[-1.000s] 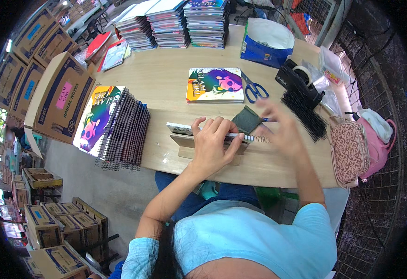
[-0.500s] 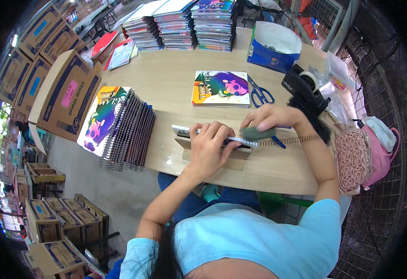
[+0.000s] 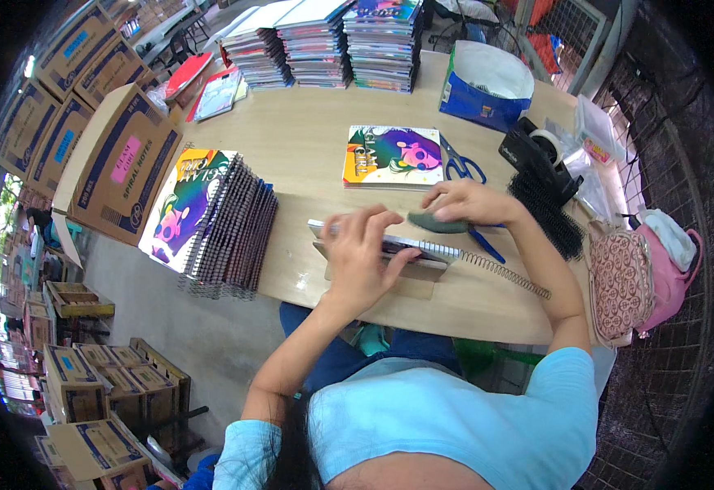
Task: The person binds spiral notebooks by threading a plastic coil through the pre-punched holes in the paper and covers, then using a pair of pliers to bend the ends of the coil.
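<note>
A notebook (image 3: 432, 246) stands on its edge in a low wooden holder (image 3: 415, 287) in front of me, spine up. My left hand (image 3: 361, 255) grips it, thumb on the near side and fingers over the top. A thin wire spiral coil (image 3: 505, 276) runs out from the right end of the spine toward my right forearm. Just above that end, my right hand (image 3: 469, 202) is closed on a dark green, rounded pad (image 3: 436, 223). How far the coil runs through the spine is partly hidden by my left hand.
Glossy-covered notebooks (image 3: 391, 157) lie beyond my hands, beside blue-handled scissors (image 3: 463, 167). A blue pen-like tool (image 3: 486, 244), a tape dispenser (image 3: 536, 155) and a heap of black coils (image 3: 549, 216) are at right. Spiral notebooks (image 3: 234, 220) and a carton (image 3: 120, 163) stand left.
The loose end of the coil has swung down toward me. My right hand and the pad have shifted slightly left, and my left fingers have lifted a little.
</note>
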Tool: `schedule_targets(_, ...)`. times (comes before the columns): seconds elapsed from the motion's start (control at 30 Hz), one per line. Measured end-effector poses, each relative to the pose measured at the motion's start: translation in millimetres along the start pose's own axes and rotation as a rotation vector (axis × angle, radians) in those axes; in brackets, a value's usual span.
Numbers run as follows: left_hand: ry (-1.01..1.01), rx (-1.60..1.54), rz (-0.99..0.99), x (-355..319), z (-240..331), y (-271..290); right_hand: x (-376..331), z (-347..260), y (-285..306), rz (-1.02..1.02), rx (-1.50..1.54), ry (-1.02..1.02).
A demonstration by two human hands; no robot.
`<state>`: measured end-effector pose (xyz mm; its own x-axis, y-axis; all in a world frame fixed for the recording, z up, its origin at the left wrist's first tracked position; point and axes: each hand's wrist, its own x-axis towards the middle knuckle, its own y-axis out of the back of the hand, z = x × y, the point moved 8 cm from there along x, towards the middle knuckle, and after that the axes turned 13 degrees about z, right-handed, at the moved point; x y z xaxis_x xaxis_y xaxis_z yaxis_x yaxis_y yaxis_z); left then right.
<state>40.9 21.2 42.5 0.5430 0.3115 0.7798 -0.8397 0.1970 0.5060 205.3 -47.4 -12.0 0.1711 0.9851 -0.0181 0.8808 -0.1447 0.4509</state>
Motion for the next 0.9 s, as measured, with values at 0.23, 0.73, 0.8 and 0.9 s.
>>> schedule_targets(0.23, 0.234, -0.144, 0.175, -16.9, -60.5, 14.1, 8.1, -17.4, 1.3, -0.020, 0.376, 0.023)
schedule_targets(0.73, 0.249, -0.121, 0.084, -15.6, -51.9, -0.5, -1.1, -52.6, 10.2, -0.008, 0.650, 0.403)
schedule_targets(0.8, 0.245, -0.137, 0.108, -9.9, -54.2, -2.6, -1.5, -51.9, 21.3, -0.003, 0.697, 0.322)
schedule_targets(0.9, 0.264, -0.130, 0.083, -11.3, -54.2, -2.7, 9.3, -28.7, 12.4, 0.112, -0.177, 0.198)
